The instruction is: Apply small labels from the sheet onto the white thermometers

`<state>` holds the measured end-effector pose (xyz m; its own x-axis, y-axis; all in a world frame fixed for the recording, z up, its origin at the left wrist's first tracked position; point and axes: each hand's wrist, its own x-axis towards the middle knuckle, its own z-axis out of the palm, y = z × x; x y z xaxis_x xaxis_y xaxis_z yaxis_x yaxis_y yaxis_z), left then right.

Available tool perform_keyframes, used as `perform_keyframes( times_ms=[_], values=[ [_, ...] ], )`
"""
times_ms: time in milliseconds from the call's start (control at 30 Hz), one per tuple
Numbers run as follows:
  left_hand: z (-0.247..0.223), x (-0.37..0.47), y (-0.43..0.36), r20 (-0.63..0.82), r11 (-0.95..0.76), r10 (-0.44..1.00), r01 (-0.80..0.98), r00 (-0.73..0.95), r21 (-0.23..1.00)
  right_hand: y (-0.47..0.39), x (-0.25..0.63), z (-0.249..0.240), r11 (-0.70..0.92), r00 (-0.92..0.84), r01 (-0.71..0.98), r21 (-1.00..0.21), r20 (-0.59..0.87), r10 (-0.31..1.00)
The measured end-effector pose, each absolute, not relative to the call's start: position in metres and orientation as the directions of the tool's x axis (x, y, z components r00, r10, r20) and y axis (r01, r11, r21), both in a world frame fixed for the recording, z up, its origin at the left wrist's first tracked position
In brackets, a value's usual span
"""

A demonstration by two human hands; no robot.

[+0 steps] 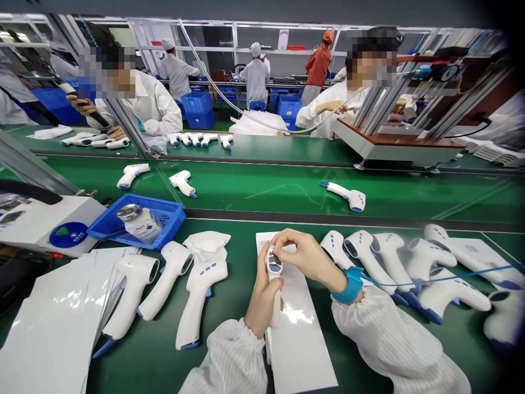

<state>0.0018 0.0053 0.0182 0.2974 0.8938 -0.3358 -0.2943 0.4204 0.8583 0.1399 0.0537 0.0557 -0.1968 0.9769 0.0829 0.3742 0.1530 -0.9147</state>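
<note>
In the middle of the bench my left hand (pixel 261 301) is closed around the handle of a white infrared thermometer (pixel 274 267), its dark display turned towards me. The fingers of my right hand (pixel 305 254) are pinched together at the top of that display; whatever they hold, if anything, is too small to make out. Under both hands lies a stack of glossy white sheets (pixel 305 339). Left of them rests another thermometer (pixel 200 298) beside a crumpled white wipe (pixel 207 246). Several more thermometers (pixel 365 251) lie to the right of my right wrist, which wears a blue strap (pixel 348 284).
At left are a sheet pile (pixel 61 312), a blue tray (pixel 172 225) holding a metal-capped bottle (pixel 139 221), and a white device (pixel 53 221). A green conveyor (pixel 262 189) crosses ahead, carrying thermometers (pixel 346 196). Co-workers (pixel 158 104) sit beyond, near a machine stand (pixel 394 145).
</note>
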Motion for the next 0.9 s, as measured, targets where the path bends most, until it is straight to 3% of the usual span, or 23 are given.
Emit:
perform_keyframes(
  times_ms=[900],
  values=[
    [0.0127,0.0038,0.0042,-0.373,0.444,0.886,-0.272,0.276,0.854,0.0543,0.1408,0.054,0.154,-0.195,0.35,-0.924,0.088,0.977]
  ],
)
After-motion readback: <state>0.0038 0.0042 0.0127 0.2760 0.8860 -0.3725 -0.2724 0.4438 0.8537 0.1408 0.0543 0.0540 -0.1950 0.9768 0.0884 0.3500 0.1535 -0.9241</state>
